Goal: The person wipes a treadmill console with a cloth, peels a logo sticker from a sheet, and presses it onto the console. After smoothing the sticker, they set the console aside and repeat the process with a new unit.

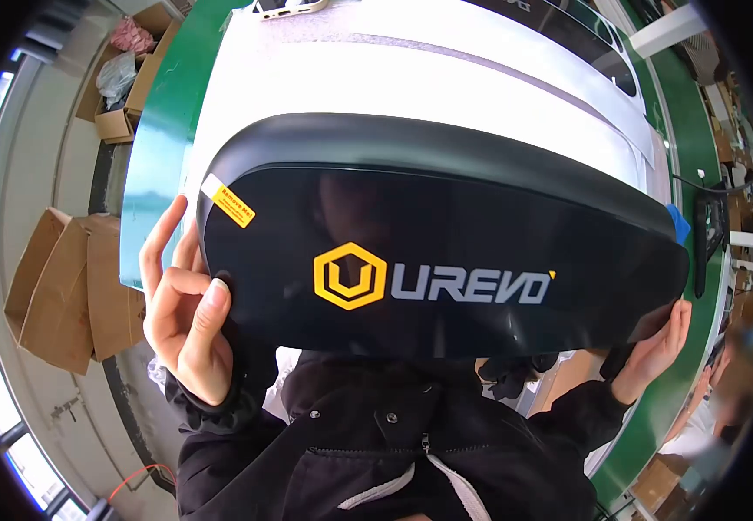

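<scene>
A wide black glossy panel [446,226] with a yellow hexagon logo and the lettering UREVO is held up in front of my chest, its face toward me. At its left end, my left hand [187,304] grips the edge, with the thumb at the front and some fingers raised behind. My right hand [659,343] holds the lower right corner; part of that hand is hidden by the panel. An orange "Remove Me!" sticker [233,206] is stuck at the panel's upper left. A bit of blue [678,224] shows at its right end.
White sheeting [307,82] covers the green bench [168,113] beyond the panel. Another black panel [559,35] lies at the back, and a phone [290,7] is at the far edge. Cardboard boxes [68,286] stand on the left. A person [733,382] is at the right.
</scene>
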A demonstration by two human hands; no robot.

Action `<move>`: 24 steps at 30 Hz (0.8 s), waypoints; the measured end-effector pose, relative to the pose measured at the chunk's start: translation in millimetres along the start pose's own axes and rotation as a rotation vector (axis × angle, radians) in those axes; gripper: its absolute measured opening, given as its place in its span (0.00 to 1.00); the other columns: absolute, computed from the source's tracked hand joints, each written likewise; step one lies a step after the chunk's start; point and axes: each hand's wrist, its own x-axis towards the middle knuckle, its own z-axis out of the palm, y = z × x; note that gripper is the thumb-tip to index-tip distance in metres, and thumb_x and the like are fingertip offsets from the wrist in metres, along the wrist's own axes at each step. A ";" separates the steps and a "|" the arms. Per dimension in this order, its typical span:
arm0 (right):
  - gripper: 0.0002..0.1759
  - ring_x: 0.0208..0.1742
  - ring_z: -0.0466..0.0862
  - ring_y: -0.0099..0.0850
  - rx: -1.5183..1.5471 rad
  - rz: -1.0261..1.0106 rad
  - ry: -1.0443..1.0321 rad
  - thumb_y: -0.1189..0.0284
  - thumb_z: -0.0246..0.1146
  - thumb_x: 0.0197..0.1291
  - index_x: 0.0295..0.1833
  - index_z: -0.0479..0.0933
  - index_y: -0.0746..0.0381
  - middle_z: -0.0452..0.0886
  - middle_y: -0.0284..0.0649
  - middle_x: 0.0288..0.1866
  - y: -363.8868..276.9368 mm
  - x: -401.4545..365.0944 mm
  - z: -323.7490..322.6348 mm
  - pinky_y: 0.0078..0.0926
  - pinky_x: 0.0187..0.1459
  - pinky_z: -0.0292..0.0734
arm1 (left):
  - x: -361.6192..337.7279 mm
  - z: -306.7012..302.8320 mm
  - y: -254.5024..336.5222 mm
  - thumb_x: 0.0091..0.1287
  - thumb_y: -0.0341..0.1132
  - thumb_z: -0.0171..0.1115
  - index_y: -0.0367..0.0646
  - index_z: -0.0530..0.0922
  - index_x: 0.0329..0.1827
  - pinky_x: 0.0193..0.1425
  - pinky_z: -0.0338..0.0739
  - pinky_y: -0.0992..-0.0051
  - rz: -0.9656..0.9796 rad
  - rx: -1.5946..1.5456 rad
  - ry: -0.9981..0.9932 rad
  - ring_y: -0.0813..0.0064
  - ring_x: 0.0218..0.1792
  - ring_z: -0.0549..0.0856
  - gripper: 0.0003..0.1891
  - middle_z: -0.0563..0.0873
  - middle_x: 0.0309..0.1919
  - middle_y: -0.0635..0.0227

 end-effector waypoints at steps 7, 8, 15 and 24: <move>0.06 0.44 0.70 0.17 -0.050 -0.023 -0.025 0.78 0.49 0.64 0.40 0.71 0.69 0.73 0.36 0.46 5.1 -5.6 -14.5 0.11 0.48 0.63 | -0.7 -5.0 0.1 0.56 0.27 0.57 0.35 0.71 0.22 0.67 0.55 0.56 0.021 0.103 0.009 0.45 0.64 0.65 0.08 0.61 0.62 0.44; 0.06 0.44 0.70 0.17 -0.044 -0.019 -0.048 0.78 0.49 0.64 0.40 0.71 0.69 0.73 0.37 0.47 7.0 -4.2 -18.1 0.11 0.49 0.63 | -0.9 -5.2 0.2 0.56 0.28 0.57 0.35 0.71 0.22 0.67 0.55 0.56 0.021 0.110 0.011 0.44 0.64 0.64 0.08 0.61 0.62 0.44; 0.08 0.55 0.70 0.25 -0.114 -0.085 -0.098 0.76 0.50 0.64 0.43 0.71 0.71 0.73 0.39 0.46 15.5 2.3 -37.9 0.21 0.62 0.58 | -1.6 -6.4 0.1 0.57 0.29 0.56 0.35 0.71 0.22 0.68 0.54 0.55 0.065 0.216 -0.034 0.45 0.65 0.63 0.09 0.61 0.61 0.41; 0.11 0.53 0.72 0.24 -0.054 -0.082 -0.008 0.77 0.51 0.64 0.48 0.72 0.72 0.74 0.40 0.49 16.9 0.3 -35.4 0.19 0.58 0.62 | -3.6 -9.6 -3.3 0.59 0.29 0.55 0.34 0.70 0.24 0.67 0.55 0.56 0.103 0.223 -0.029 0.47 0.63 0.64 0.09 0.63 0.59 0.42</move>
